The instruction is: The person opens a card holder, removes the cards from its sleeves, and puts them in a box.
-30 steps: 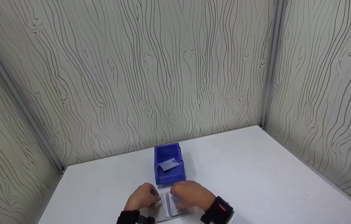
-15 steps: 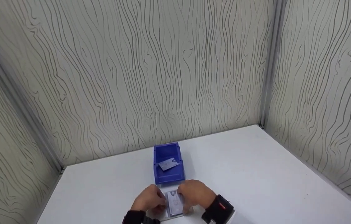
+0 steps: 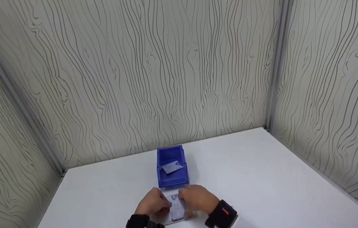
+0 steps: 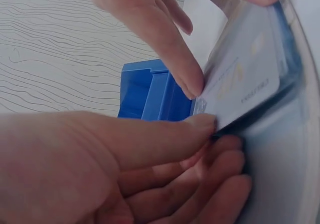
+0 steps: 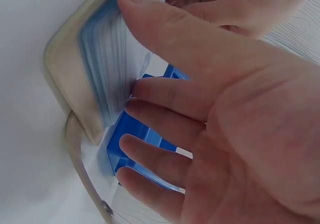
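Left hand [image 3: 153, 202] pinching edge of 1 white rectangular plastic card [image 3: 176, 209]; right hand [image 3: 198, 198] spread, touching beige booklet-shaped card holder [image 5: 72, 71].

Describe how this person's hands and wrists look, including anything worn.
The left hand and right hand are bare, without gloves. The left wrist's black band looks plain; the right wrist's black band carries a small red marking, too small to read.

Printed marks too blurred to read
Gold and dark characters [image 4: 231, 78] mark the card [image 4: 257, 66]; a tiny red label [image 3: 225, 211] sits on the right wristband [image 3: 218, 218].
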The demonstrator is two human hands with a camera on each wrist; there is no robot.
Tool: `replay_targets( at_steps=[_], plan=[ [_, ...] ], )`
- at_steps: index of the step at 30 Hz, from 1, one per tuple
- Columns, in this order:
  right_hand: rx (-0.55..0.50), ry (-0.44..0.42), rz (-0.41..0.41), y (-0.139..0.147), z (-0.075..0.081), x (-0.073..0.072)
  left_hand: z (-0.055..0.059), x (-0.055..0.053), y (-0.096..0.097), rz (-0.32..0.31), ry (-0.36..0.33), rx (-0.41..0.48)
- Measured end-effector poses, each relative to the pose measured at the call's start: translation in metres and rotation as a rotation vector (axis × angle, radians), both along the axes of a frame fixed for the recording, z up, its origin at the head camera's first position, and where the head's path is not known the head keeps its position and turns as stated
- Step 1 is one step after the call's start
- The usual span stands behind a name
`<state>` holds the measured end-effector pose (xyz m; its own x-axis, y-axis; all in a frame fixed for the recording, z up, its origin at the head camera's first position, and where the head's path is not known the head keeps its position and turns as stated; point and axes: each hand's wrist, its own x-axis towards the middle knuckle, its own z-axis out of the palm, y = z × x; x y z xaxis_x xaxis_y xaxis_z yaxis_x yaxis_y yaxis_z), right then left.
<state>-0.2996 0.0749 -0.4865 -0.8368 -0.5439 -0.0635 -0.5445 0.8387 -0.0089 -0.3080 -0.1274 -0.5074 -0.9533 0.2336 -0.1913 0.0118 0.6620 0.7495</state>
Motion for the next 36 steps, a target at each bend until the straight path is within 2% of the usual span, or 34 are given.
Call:
replay_targets(
  at_steps=[7,14,21,28,36],
  plan=[
    [0.020,-0.013,-0.008,-0.0008,-0.0011,-0.0009,-0.0007,-0.0009,0.0020,0.034,0.007,-0.031],
    [0.052,0.008,-0.015,-0.0024,0.0005,0.0001,-0.0003,-0.0021,0.0015,0.033,-0.007,-0.009],
    [0.043,0.024,-0.026,-0.0010,-0.0001,0.0021,-0.0026,-0.0032,0.0002,0.041,-0.015,-0.004],
    [0.022,0.043,-0.017,0.0000,-0.0003,0.0033,-0.0030,-0.0042,0.0002,0.081,-0.052,-0.002],
    [0.049,0.036,-0.016,-0.0009,0.0031,0.0037,-0.0025,-0.0034,-0.0021,0.069,-0.062,0.022]
  ],
)
